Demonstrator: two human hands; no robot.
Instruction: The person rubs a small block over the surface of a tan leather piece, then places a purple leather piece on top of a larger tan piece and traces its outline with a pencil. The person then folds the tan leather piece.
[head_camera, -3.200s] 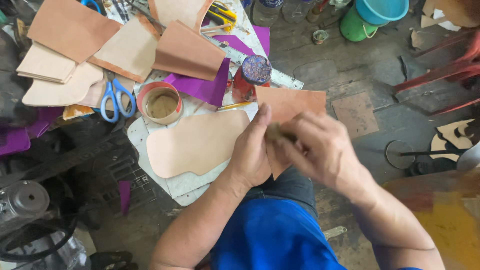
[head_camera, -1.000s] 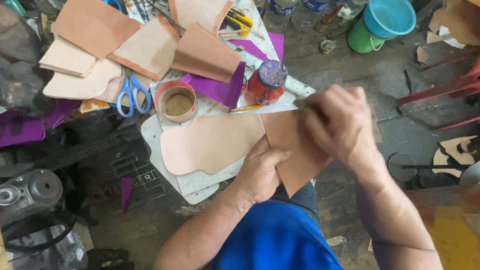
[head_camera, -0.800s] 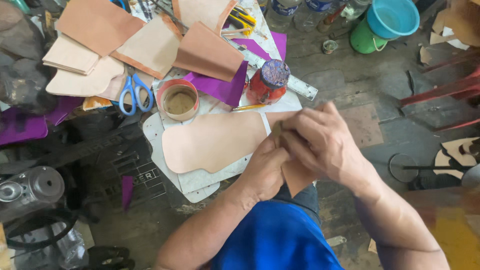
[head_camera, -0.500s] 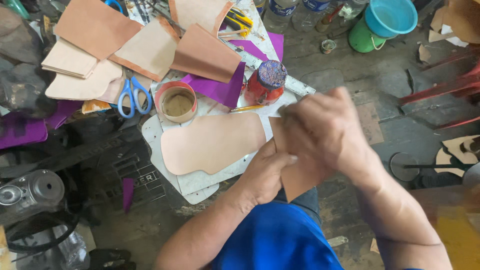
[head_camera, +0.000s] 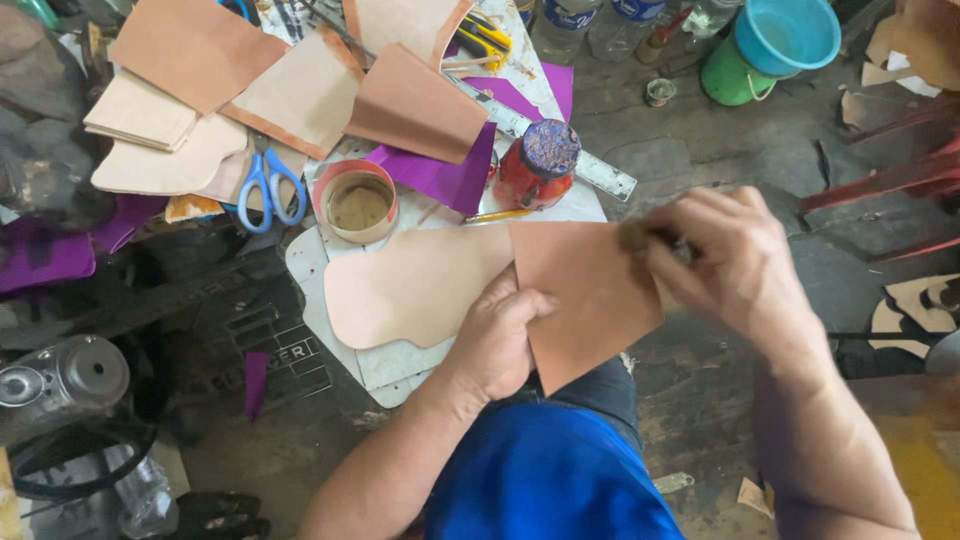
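My left hand (head_camera: 505, 335) presses down on a tan leather piece (head_camera: 590, 290) that lies over my knee at the edge of the white board (head_camera: 320, 300). My right hand (head_camera: 730, 265) pinches a small dark brush or dauber (head_camera: 637, 235) against the piece's upper right corner. A second, rounded tan leather piece (head_camera: 415, 285) lies flat on the board just left of it. An open round tin of brownish glue (head_camera: 359, 202) and a red jar with a dark lid (head_camera: 537, 165) stand behind the pieces.
Blue-handled scissors (head_camera: 270, 185), a metal ruler (head_camera: 560, 145), purple sheets (head_camera: 440, 175) and stacked leather cut-outs (head_camera: 250, 80) crowd the back of the work surface. A machine (head_camera: 60, 375) sits at the left. A green and blue bucket (head_camera: 770, 45) and red chair legs (head_camera: 890, 180) stand at the right.
My right hand has kept rubbing back and forth over the right leather piece, ending now at its upper right corner. My left hand has stayed holding the piece down.
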